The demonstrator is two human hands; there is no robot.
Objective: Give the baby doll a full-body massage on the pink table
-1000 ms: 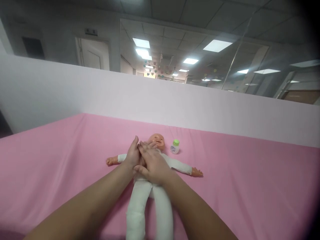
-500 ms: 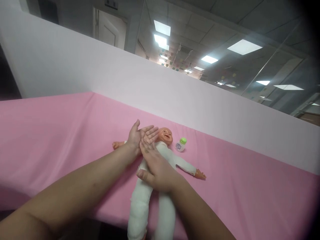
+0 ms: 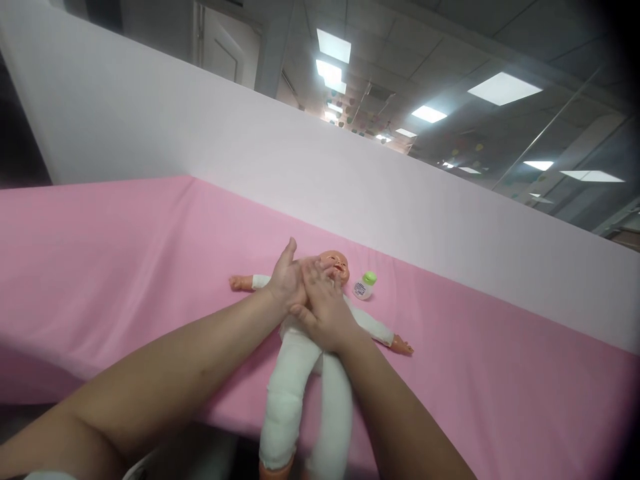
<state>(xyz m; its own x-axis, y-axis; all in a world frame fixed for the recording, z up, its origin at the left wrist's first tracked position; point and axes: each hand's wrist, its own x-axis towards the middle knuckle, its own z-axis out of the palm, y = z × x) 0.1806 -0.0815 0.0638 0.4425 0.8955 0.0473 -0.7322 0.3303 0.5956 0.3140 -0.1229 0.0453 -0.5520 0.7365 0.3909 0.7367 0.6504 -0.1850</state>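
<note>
My left hand (image 3: 290,280) is held palm up over the chest of a baby doll (image 3: 293,363), its thumb pointing away from the fingers. Across that palm lies my right hand (image 3: 327,307), palm down with the fingers stretched out. Neither hand holds an object. The doll lies on its back with arms spread, its body white and its head, hands and feet of tan plastic. My hands hide its chest and part of its face. Beside its head stands a small clear bottle (image 3: 363,288) with a green cap and a printed label.
A pink sheet (image 3: 480,373) covers the table under the doll. Behind it rises a low white partition (image 3: 350,180). Beyond are a door (image 3: 225,50) and ceiling lights, partly seen through glass.
My right hand has slid forward along the left palm toward the fingers. Both hands now sit slightly farther right, covering more of the doll's face. The view has shifted a little.
</note>
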